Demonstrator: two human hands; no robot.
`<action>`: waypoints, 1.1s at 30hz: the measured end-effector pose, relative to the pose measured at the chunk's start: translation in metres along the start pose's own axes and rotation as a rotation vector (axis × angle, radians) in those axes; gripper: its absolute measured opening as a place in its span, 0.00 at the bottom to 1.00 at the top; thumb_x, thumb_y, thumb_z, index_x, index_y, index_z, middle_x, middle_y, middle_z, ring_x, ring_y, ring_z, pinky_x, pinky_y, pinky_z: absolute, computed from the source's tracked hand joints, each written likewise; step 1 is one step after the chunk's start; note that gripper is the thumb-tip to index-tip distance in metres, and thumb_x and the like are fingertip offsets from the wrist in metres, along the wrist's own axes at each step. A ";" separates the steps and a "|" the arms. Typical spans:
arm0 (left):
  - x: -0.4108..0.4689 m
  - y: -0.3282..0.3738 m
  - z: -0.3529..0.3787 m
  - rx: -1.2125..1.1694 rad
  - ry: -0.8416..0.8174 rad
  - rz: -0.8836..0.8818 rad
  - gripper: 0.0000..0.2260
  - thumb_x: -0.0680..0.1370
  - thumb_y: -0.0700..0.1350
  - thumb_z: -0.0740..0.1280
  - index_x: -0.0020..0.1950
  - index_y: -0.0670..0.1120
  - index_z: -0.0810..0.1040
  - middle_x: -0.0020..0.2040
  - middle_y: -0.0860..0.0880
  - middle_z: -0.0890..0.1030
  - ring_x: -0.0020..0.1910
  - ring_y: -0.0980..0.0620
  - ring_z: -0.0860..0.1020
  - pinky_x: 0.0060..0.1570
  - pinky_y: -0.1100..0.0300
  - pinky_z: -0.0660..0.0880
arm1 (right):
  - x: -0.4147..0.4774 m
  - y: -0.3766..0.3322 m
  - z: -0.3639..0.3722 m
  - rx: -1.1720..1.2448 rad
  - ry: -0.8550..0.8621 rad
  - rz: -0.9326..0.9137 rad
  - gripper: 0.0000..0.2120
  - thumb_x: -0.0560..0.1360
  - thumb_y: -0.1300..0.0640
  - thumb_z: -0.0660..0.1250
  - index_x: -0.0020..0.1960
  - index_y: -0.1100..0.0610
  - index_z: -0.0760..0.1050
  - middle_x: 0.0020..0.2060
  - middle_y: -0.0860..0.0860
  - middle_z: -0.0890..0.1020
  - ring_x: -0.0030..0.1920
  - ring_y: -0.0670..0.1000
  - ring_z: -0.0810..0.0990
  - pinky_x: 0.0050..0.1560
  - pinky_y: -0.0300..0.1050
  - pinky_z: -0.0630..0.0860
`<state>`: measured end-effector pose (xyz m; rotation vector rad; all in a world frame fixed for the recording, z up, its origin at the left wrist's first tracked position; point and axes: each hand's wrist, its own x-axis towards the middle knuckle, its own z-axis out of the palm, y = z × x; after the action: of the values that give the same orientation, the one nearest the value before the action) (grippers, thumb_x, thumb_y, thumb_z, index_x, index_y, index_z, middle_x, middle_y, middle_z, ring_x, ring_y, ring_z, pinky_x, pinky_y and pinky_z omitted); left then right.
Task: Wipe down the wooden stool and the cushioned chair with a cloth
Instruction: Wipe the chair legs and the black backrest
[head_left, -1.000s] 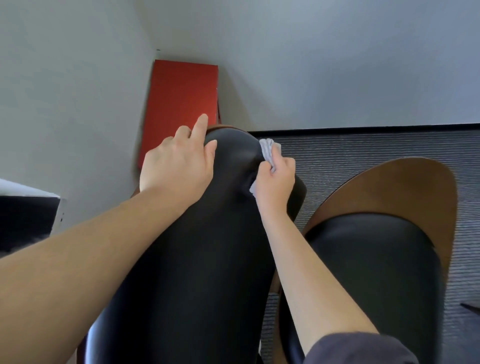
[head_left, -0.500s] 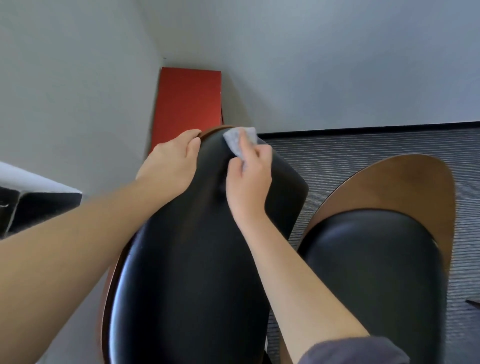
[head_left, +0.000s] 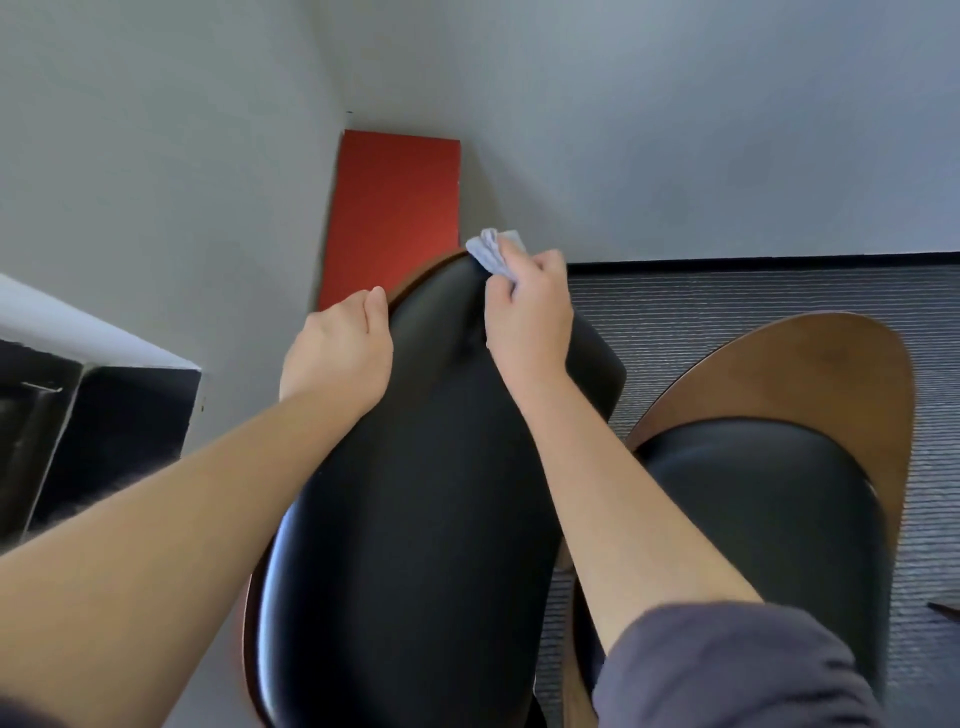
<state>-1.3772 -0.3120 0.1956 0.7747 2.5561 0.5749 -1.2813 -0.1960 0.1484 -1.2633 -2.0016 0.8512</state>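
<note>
Cloth (head_left: 491, 253) between right-hand fingers (head_left: 540, 270).

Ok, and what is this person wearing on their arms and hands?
The left hand and right hand are bare: no gloves, and no rings or watch show. The right arm has a dark greyish sleeve that ends above the forearm. The left forearm is uncovered as far as the frame shows.
</note>
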 end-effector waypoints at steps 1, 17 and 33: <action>0.000 0.000 0.000 0.009 0.006 -0.002 0.20 0.84 0.52 0.46 0.35 0.49 0.62 0.35 0.46 0.71 0.40 0.41 0.71 0.42 0.52 0.66 | -0.006 -0.004 0.001 0.010 -0.010 -0.058 0.21 0.76 0.64 0.60 0.66 0.52 0.76 0.46 0.50 0.69 0.39 0.48 0.71 0.42 0.43 0.75; 0.001 -0.002 0.005 0.100 0.076 0.078 0.20 0.84 0.53 0.45 0.44 0.44 0.70 0.36 0.46 0.71 0.39 0.40 0.70 0.42 0.51 0.66 | -0.063 0.085 0.025 0.107 0.202 0.117 0.24 0.76 0.68 0.60 0.70 0.54 0.72 0.47 0.50 0.69 0.43 0.43 0.71 0.49 0.33 0.72; 0.001 -0.004 0.008 0.194 0.098 0.168 0.22 0.83 0.58 0.45 0.44 0.45 0.69 0.33 0.48 0.69 0.36 0.42 0.70 0.39 0.52 0.65 | -0.065 0.163 0.038 0.004 0.189 0.640 0.21 0.77 0.63 0.58 0.66 0.50 0.75 0.49 0.50 0.74 0.49 0.53 0.78 0.51 0.43 0.74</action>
<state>-1.3761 -0.3129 0.1869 1.0603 2.6825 0.4293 -1.2026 -0.2082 -0.0127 -1.9451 -1.4511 0.9688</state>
